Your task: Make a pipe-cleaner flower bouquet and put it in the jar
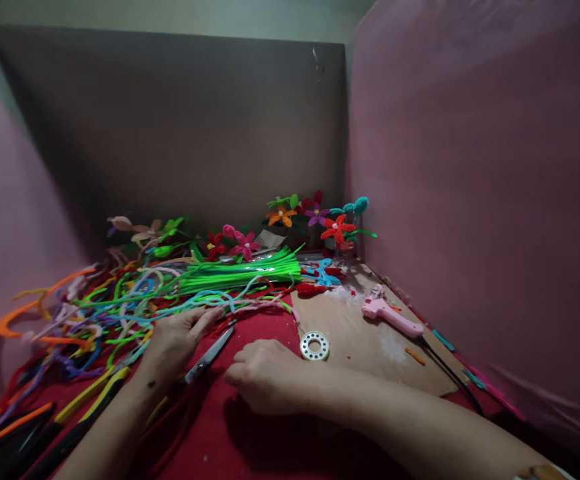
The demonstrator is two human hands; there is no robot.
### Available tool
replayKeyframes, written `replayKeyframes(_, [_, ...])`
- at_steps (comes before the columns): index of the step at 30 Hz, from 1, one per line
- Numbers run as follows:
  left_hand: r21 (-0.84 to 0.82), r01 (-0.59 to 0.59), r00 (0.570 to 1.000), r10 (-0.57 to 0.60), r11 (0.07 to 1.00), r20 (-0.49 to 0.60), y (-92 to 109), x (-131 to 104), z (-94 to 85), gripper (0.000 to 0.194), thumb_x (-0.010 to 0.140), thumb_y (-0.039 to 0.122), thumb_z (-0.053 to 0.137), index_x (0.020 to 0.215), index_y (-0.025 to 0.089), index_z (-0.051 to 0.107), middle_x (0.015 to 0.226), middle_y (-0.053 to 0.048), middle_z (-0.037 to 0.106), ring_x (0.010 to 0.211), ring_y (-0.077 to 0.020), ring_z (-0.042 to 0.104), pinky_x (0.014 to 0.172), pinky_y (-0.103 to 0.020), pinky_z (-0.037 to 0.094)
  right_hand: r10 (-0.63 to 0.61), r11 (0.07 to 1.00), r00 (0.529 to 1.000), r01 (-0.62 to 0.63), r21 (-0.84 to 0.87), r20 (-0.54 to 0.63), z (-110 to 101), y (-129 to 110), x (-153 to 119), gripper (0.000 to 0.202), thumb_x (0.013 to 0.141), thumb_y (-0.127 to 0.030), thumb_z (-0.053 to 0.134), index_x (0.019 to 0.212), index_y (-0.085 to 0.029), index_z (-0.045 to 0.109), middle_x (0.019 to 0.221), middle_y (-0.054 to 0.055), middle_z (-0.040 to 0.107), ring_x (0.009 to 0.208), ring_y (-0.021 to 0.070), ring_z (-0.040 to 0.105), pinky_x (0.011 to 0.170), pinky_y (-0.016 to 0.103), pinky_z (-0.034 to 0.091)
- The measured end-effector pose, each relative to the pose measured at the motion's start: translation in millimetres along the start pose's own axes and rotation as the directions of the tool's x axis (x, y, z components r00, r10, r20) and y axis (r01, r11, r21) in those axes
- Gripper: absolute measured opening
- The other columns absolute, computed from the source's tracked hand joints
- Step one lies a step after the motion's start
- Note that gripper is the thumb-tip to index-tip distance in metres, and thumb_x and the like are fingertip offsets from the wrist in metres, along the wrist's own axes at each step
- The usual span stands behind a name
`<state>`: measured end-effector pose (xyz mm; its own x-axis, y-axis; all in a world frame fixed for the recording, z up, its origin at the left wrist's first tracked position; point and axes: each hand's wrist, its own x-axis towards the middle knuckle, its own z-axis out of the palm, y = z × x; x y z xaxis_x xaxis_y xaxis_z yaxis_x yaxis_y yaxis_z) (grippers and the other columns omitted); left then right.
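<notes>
My left hand (177, 340) reaches into the near edge of a pile of coloured pipe cleaners (195, 303), its thumb and fingers pressed together at the strands; which one they pinch is too small to tell. Scissors (210, 355) lie between my two hands on the red cloth (260, 328). Curled into a loose fist over the cloth is my right hand (265, 375), with its fingertips turned under and hidden. A round pale ring with holes (315, 346) sits just beyond the right wrist, on brown cardboard (365, 353).
A pink glue gun (393, 317) with a black cord rests on the cardboard. Fuzzy flowers (281, 215) stand at the back beside a green pipe cleaner bundle (250, 270). Yellow-handled pliers (87, 397) lie by my left forearm. Pink walls (480, 167) rise at both sides.
</notes>
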<state>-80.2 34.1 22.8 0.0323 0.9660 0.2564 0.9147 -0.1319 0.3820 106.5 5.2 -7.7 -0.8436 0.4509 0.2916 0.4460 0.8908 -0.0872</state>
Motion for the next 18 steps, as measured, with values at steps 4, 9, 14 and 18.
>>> replayKeyframes(4, [0.120,-0.002,0.998,0.009,0.993,-0.055,-4,-2,10.3,0.044,0.084,0.049,0.031,0.076,0.023,0.066,0.062,0.000,0.063,0.060,-0.0166,0.057,0.056,-0.024,0.034,-0.010,0.997,0.996,0.004,-0.072,-0.094,19,6,-10,0.008,0.076,-0.020,0.050,0.077,-0.017,0.059,0.074,0.003,0.064,0.065,0.0155,0.056,0.056,0.027,0.036])
replayKeyframes(9, [0.355,0.005,0.985,0.058,0.935,-0.165,-10,0,20.5,0.037,0.088,0.037,0.032,0.078,0.019,0.063,0.066,-0.004,0.065,0.060,-0.0184,0.059,0.054,-0.026,0.031,-0.060,0.998,0.972,0.051,-0.045,-0.229,24,3,-13,0.016,0.082,-0.026,0.048,0.073,-0.017,0.059,0.064,0.001,0.064,0.057,0.0135,0.054,0.053,0.026,0.032])
replayKeyframes(14, [0.303,-0.004,0.932,0.114,0.953,-0.345,-18,-1,23.9,0.029,0.088,0.030,0.036,0.085,0.014,0.060,0.068,-0.007,0.064,0.060,-0.0187,0.058,0.054,-0.026,0.035,-0.028,0.997,0.940,0.050,0.058,-0.340,25,-3,-15,0.032,0.085,-0.035,0.046,0.059,-0.017,0.054,0.054,0.001,0.060,0.050,0.0119,0.051,0.050,0.026,0.027])
replayKeyframes(18, [0.259,-0.269,0.917,0.329,0.928,-0.227,-6,-9,33.1,0.020,0.085,0.017,0.040,0.096,0.020,0.057,0.090,-0.003,0.063,0.079,-0.0133,0.059,0.068,-0.021,0.043,0.014,0.989,0.938,0.038,0.145,-0.347,26,-3,-20,0.034,0.084,-0.035,0.048,0.055,-0.016,0.051,0.049,0.001,0.056,0.046,0.0103,0.046,0.049,0.026,0.024])
